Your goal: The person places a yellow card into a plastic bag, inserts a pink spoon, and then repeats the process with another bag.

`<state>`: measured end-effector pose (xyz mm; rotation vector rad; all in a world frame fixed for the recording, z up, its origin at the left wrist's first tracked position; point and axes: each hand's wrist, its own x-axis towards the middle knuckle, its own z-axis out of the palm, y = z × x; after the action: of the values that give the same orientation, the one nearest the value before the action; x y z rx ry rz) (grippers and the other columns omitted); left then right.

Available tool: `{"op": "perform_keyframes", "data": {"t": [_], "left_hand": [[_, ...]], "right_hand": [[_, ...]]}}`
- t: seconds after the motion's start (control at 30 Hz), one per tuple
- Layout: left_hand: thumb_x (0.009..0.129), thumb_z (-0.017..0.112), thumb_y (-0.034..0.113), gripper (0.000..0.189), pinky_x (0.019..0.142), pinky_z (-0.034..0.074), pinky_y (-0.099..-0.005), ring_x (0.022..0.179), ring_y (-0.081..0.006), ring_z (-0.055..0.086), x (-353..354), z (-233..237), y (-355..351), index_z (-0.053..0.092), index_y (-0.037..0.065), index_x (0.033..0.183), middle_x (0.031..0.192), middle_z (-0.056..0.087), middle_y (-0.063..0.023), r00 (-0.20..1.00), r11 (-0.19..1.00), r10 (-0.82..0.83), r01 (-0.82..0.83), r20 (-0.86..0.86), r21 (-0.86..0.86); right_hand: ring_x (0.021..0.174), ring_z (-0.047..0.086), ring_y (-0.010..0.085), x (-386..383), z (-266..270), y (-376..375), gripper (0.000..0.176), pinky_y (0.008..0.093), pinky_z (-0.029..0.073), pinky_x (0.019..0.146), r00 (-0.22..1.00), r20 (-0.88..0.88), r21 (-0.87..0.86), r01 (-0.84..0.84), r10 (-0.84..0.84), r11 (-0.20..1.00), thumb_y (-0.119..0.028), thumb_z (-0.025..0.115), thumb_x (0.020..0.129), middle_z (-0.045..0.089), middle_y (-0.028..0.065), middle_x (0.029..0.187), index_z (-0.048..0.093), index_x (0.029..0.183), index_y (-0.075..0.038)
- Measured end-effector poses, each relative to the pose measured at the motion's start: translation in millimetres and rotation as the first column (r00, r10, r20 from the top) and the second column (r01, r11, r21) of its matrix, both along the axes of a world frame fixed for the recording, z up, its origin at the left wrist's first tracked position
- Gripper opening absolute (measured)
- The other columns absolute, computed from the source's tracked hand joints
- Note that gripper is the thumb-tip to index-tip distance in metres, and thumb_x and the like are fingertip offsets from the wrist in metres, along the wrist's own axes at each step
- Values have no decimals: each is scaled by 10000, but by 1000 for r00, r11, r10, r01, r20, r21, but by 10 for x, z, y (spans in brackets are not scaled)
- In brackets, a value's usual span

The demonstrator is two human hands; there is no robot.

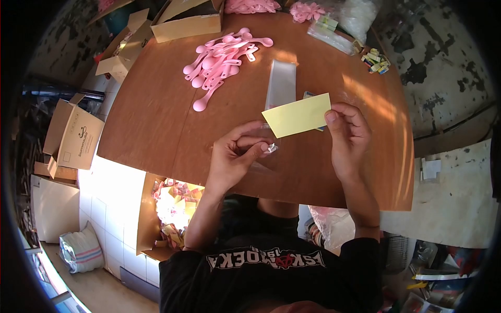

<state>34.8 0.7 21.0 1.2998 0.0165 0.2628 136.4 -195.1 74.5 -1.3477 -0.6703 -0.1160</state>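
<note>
Between the thumb and fingers of my right hand (348, 128) is the right end of a yellow card (298, 116), raised above the table. My left hand (237, 151), at the card's lower left, pinches a crumpled bit of clear plastic (271, 148). Behind the card lies a stack of clear plastic sleeves (282, 83). Part of another small card or packet shows behind the yellow card, mostly hidden. Farther back on the left is a heap of pink spoons (216, 61).
The brown table (151, 115) holds an open cardboard box (188, 23) at the back, plastic bags (334, 37) and small folded cards (375, 61) at the back right. Below its front left edge stands a box of packets (177, 208). Another carton (75, 133) is at the left.
</note>
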Motion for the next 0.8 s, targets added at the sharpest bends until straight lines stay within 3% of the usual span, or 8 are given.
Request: {"op": "perform_keyframes", "data": {"t": [0.17,0.27,0.33,0.47,0.57,0.63,0.77,0.8], "left_hand": [[872,674,-40,418,798,556,-262,905,-157,695,5,44,-16,533,-68,1265,968,729,-157,992,993,-107,103,-69,-48],[878,669,-38,463,819,548,-257,921,-151,689,7,38,-10,504,-70,1310,1024,718,-145,989,989,-145,146,-28,38],[887,650,-44,514,845,522,-245,981,-124,665,23,20,-9,465,-63,1367,1059,717,-105,998,987,-70,70,-1,146],[893,661,-8,528,810,525,-242,936,-114,664,22,17,14,460,-52,1380,1014,728,-81,989,981,-146,148,-29,128],[893,667,11,520,766,528,-238,876,-89,655,17,20,7,477,-37,1374,976,736,-87,980,965,-190,198,-60,170],[883,683,28,507,722,537,-243,829,-63,636,44,0,-7,508,-26,1355,935,740,-96,994,958,-113,108,6,267],[868,692,25,458,741,551,-273,833,-85,669,20,66,-64,561,-29,1304,950,740,-128,999,933,-30,23,13,360],[870,685,20,428,772,553,-286,871,-116,686,19,85,-103,582,-23,1283,992,732,-145,996,935,-1,-29,85,353]], "right_hand": [[945,612,102,34,59,39,163,226,498,813,994,104,-92,46,-37,995,-26,654,923,666,77,1033,635,1073,35],[873,637,114,88,75,42,131,239,501,784,996,80,-164,-35,49,986,-20,679,896,686,79,979,660,1016,29],[830,642,123,160,123,20,112,254,504,749,906,406,-428,72,120,901,-18,717,855,686,76,899,672,952,16],[808,657,163,104,183,25,113,272,502,753,940,301,-513,15,164,858,-32,730,827,694,87,888,692,931,-8],[923,662,200,48,169,39,107,309,503,815,957,195,-567,-67,213,821,-40,736,821,688,82,931,698,918,-19],[954,645,229,58,148,64,140,333,493,847,858,365,-601,-79,362,795,-28,735,801,671,102,1017,708,939,-30],[1163,554,295,-39,145,32,189,391,432,975,874,253,-677,-147,415,722,-54,723,811,591,135,1221,712,1000,-43],[1163,554,295,-57,144,25,189,391,432,975,874,254,-676,-146,414,722,-54,723,811,591,135,1221,712,1000,-43]]}}
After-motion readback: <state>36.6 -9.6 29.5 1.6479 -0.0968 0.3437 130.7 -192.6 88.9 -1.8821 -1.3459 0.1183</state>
